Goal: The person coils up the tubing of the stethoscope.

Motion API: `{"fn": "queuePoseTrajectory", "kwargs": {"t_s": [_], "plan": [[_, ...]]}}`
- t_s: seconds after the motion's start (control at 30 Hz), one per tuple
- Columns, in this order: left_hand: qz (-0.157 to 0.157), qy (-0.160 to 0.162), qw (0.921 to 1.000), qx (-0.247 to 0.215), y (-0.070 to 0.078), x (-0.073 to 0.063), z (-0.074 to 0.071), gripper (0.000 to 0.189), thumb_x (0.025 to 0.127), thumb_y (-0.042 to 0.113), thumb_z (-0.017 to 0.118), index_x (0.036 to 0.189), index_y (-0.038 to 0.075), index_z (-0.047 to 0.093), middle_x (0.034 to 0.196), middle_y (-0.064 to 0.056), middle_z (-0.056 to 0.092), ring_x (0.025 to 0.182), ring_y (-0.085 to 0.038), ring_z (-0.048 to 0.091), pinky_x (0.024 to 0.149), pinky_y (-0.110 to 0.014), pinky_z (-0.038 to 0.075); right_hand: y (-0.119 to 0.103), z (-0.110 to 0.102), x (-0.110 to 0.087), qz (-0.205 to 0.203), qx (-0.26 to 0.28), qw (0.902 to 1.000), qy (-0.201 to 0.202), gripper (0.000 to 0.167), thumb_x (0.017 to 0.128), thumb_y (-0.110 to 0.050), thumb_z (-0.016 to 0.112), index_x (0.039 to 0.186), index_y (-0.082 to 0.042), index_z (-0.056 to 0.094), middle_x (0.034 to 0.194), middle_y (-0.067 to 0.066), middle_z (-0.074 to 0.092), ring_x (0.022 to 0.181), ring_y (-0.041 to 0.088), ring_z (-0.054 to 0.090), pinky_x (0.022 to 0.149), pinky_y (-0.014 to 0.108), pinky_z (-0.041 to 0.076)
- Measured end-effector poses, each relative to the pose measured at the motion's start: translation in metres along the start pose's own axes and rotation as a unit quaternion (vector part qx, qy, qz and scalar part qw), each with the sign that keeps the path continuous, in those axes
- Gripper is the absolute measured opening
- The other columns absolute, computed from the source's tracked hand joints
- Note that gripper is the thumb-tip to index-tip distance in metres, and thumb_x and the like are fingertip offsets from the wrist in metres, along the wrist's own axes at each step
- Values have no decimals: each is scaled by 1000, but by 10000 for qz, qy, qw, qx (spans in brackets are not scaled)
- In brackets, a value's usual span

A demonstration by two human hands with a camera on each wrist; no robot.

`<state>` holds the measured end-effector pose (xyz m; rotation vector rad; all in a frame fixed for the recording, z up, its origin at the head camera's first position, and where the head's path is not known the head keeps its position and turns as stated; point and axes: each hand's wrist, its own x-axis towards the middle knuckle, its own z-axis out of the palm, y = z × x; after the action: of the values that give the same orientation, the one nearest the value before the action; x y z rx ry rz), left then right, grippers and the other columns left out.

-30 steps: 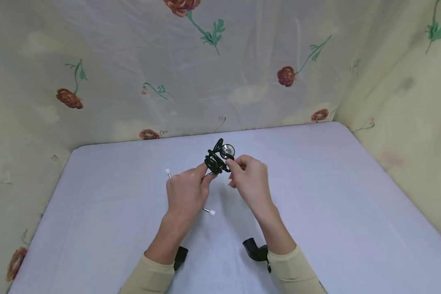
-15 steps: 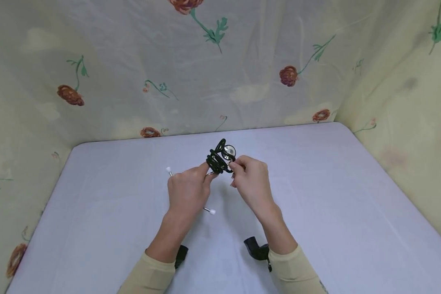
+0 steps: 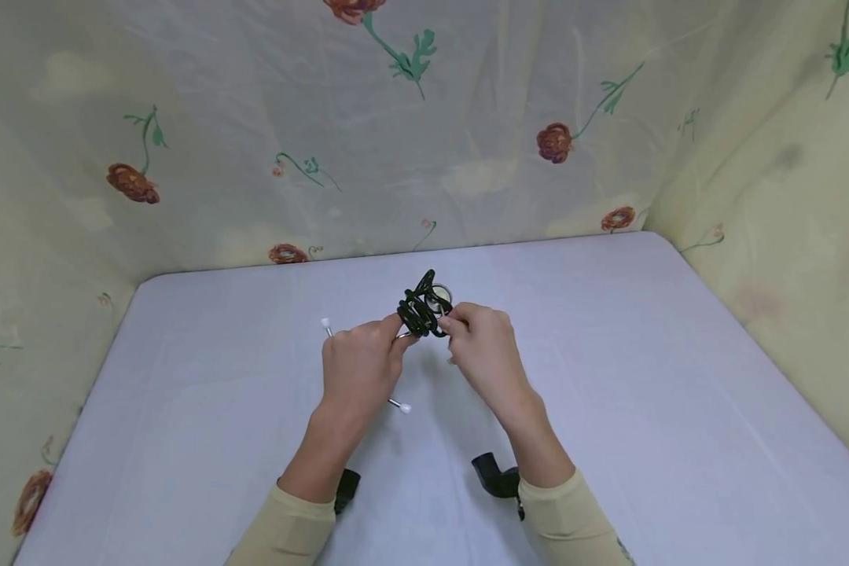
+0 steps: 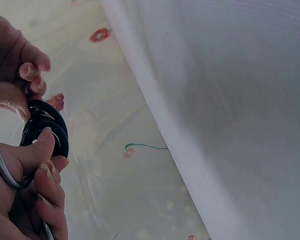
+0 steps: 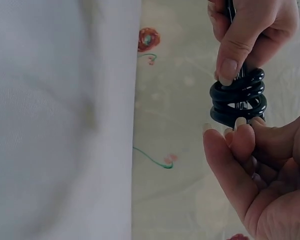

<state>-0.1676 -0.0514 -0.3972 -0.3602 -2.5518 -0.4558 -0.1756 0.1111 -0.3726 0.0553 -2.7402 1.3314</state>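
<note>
A stethoscope, its black tubing wound in several tight loops, is held above the table between both hands. My left hand grips it by the metal ear tubes, which stick out on both sides with a white ear tip at each end. My right hand pinches the coil's far end beside the round chest piece. In the right wrist view, the right thumb and fingertips meet at the end of the loops. In the left wrist view, the left thumb lies against the coil.
The table has a white cover. Floral curtains hang behind it and at both sides. A black curved mount shows by the right forearm, and another dark mount by the left.
The chest piece has turned slightly, and its face shows less. The right fingers have shifted a little at the end of the coil. My left hand keeps its grip.
</note>
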Motion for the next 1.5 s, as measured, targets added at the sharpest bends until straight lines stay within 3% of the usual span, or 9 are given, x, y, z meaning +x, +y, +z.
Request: {"fn": "queuePoseTrajectory", "kwargs": {"t_s": [0.4, 0.83, 1.2, 1.4, 1.5], "plan": [[-31, -405, 9991, -124, 3, -1, 5, 23, 86, 37, 75, 79, 17, 69, 57, 4, 63, 46, -11, 46, 42, -27, 27, 8, -11, 4, 650, -78, 9971, -400, 23, 94, -24, 67, 78, -8, 74, 63, 5, 68, 54, 14, 64, 56, 29, 42], [-126, -868, 9954, -379, -2, -1, 10, 21, 86, 38, 75, 80, 19, 70, 57, 6, 59, 49, -12, 45, 44, -27, 28, 11, -15, 4, 575, -595, 9945, -648, 25, 95, -25, 65, 77, -9, 74, 62, 3, 67, 56, 14, 62, 53, 28, 41], [-199, -1707, 9837, -525, -17, -3, 21, 16, 86, 38, 75, 83, 23, 72, 69, 5, 68, 59, -14, 52, 52, -33, 38, 21, -31, 9, 549, -736, 9911, -965, 21, 97, -26, 61, 97, -10, 75, 81, 7, 71, 68, 14, 69, 62, 29, 46], [-174, -2252, 9716, -699, -27, -4, 23, 25, 87, 36, 75, 72, 22, 62, 65, 6, 61, 62, -13, 51, 53, -32, 37, 24, -40, 9, 458, -725, 9912, -1012, 23, 99, -26, 58, 104, -10, 74, 89, 9, 72, 73, 15, 68, 67, 30, 47], [-163, -2405, 9670, -823, -30, -4, 21, 21, 86, 35, 77, 75, 22, 65, 63, 7, 58, 62, -12, 49, 54, -30, 36, 25, -42, 9, 436, -699, 9913, -1022, 23, 99, -26, 58, 105, -10, 73, 89, 8, 72, 75, 16, 68, 68, 31, 48]]}}
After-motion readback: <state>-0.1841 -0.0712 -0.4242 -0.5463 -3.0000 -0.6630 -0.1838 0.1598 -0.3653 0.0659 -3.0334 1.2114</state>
